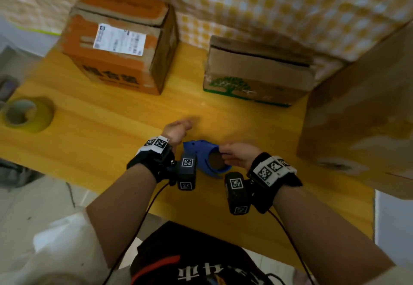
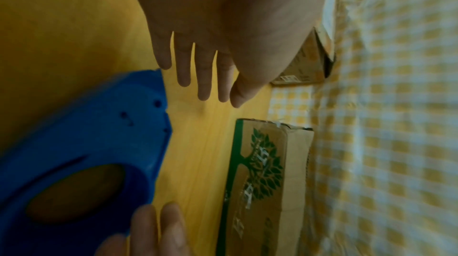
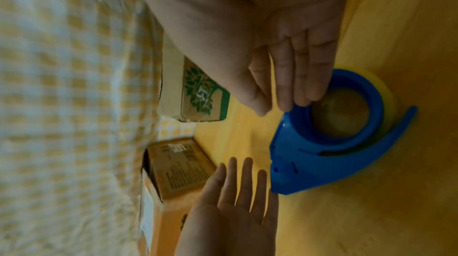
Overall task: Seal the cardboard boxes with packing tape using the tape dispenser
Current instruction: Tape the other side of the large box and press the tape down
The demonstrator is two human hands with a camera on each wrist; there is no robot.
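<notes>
head view: right hand fingertips touch blue tape dispenser.

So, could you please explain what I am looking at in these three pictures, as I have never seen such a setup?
There is no robot: a person wears one camera on the head and one on each wrist. The black bands with square markers hold the wrist cameras.

The head picture looks down on a yellow table. The other two look along each hand, turned sideways.

On the table lie a blue tape dispenser, a spare tape roll, an orange box and a box with a green tree. A larger box stands at the right.

Nothing is held yet. The left hand hovers open beside the dispenser. The right hand is open too, its fingers straight, with the tips at the dispenser's ring.
</notes>
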